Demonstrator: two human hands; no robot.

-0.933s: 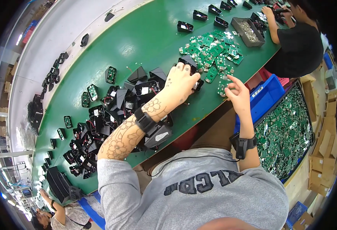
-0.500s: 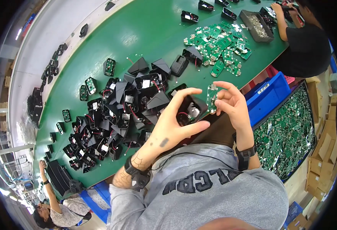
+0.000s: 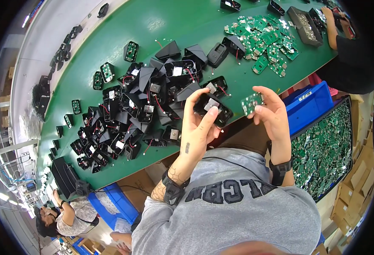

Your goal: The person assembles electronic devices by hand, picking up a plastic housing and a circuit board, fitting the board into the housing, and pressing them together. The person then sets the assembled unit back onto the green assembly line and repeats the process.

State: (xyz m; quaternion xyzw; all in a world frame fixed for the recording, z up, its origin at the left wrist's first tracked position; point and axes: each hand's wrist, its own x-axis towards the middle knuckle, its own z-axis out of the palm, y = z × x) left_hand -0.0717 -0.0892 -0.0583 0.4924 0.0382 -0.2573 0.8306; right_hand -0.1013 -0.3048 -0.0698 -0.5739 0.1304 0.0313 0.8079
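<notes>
- A worker's left hand (image 3: 196, 129) grips an open black casing (image 3: 225, 116), thumb across its open side, near the edge of a green table (image 3: 174, 26).
- The right hand (image 3: 274, 114) pinches a green circuit board (image 3: 250, 103) between thumb and forefinger, just beside the casing; its other fingers appear loosely curled, though partly hidden.
- Heaped casings (image 3: 146, 78) and loose boards (image 3: 270, 37) cover the tabletop beyond.

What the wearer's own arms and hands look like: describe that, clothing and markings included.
The left hand and right hand are ungloved. Grey sleeves end near the elbows; each wrist wears a black strapped device. Dark tattoos mark the left hand and forearm. A thin black cable crosses the grey shirt.
</notes>
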